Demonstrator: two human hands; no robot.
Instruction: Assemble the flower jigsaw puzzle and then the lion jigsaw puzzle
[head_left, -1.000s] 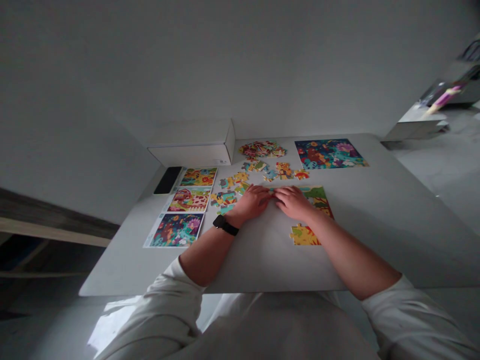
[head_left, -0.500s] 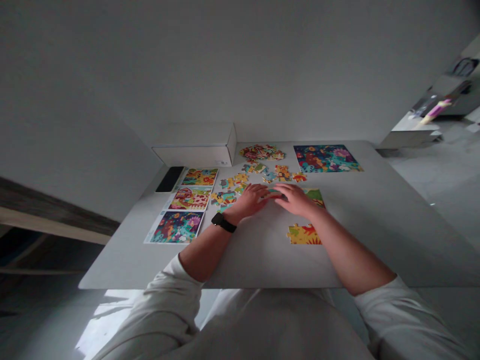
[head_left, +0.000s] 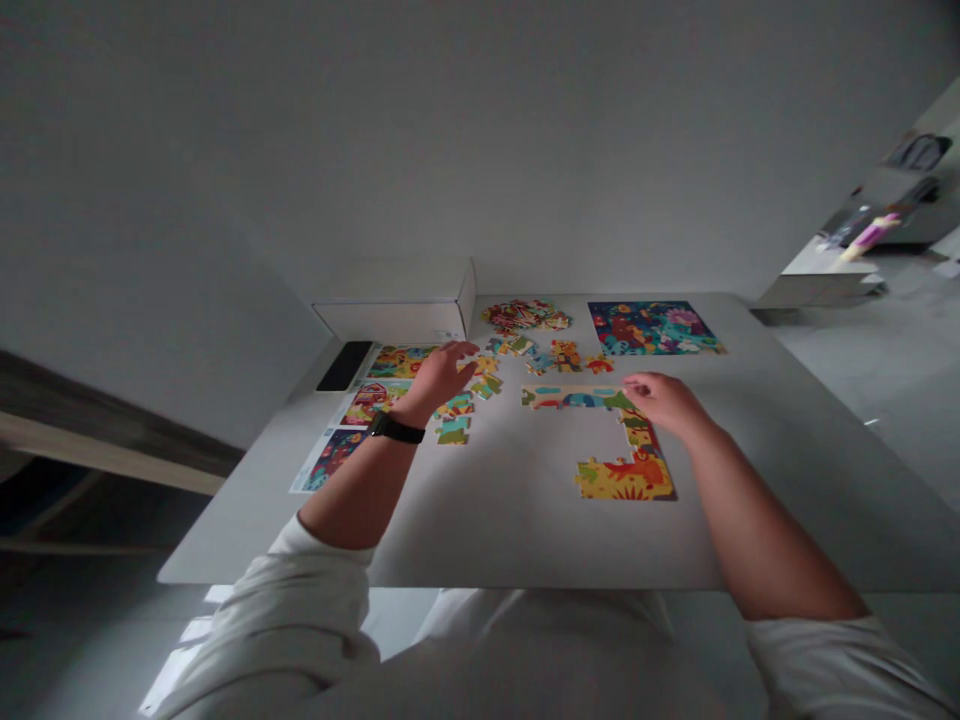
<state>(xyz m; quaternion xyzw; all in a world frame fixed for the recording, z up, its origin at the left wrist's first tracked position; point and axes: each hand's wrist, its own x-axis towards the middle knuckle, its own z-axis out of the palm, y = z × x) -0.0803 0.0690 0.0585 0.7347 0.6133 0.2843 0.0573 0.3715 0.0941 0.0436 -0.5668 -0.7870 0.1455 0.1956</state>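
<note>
A partly joined jigsaw (head_left: 604, 440) lies mid-table: a top strip, a right edge and a yellow bottom corner. My right hand (head_left: 664, 400) rests on its upper right corner, fingers curled down on the pieces. My left hand (head_left: 441, 373), with a black watch on the wrist, reaches left over loose pieces (head_left: 469, 395), fingers stretched out and apart, nothing held that I can see. More loose pieces (head_left: 551, 352) lie behind the strip, with a heap of pieces (head_left: 523, 315) farther back.
A finished colourful jigsaw (head_left: 651, 328) lies at the back right. Three picture cards (head_left: 375, 400) line the left side, beside a black phone (head_left: 343, 365). A white box (head_left: 397, 308) stands at the back left. The grey table (head_left: 750, 480) ends near my body.
Both hands were together on the top strip. My left hand has moved left and back over the loose pieces; my right hand has slid right to the strip's corner.
</note>
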